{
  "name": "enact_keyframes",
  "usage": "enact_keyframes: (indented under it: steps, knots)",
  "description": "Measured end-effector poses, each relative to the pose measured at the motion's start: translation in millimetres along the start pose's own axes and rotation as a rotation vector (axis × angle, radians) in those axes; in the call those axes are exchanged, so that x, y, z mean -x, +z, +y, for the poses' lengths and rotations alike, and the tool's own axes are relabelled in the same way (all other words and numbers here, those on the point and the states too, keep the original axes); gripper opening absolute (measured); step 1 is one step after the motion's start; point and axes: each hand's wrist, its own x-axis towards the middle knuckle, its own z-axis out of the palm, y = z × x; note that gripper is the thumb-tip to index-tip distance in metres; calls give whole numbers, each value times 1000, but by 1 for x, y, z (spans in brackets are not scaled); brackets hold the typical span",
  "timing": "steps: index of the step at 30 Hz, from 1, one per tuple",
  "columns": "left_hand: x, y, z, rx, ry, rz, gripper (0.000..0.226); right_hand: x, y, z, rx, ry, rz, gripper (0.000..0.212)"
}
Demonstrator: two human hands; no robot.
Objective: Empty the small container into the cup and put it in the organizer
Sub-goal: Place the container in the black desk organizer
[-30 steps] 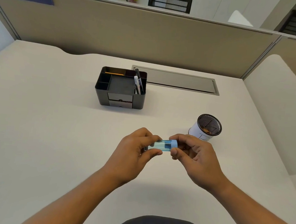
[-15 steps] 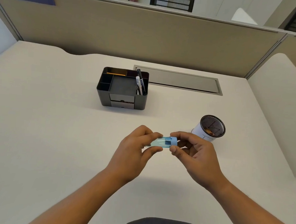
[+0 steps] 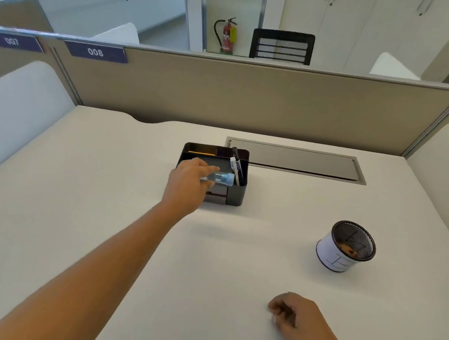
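My left hand (image 3: 189, 183) is stretched out over the black desk organizer (image 3: 236, 196) and grips the small clear-blue container (image 3: 221, 178), which lies sideways with its blue cap pointing right, just above the organizer's middle tray. My right hand (image 3: 292, 316) rests near the desk's front edge with its fingers curled and nothing visible in it. The mesh cup (image 3: 347, 246) with a white paper wrap stands at the right, tilted toward me, with brownish bits inside.
Pens (image 3: 236, 168) stand in the organizer's right compartment and a yellow pencil (image 3: 201, 153) lies in its back slot. A grey cable hatch (image 3: 296, 160) is set into the desk behind. Beige partition walls (image 3: 248, 98) close the back and sides.
Both hands held the container together near the cup before. Now the left hand alone has carried it forward over the organizer, and the right hand has dropped back to the desk. The view has tilted up.
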Motion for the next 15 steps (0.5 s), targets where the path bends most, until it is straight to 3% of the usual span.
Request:
enact_keyframes:
  steps: [6, 15]
  knots:
    - [-39, 16, -33, -186, -113, -104, 37, -3, 6, 5, -21, 11, 98, 24]
    - [-45, 42, -51, -136, -84, -199, 42, -1, 11, 5, -47, 16, 147, 26]
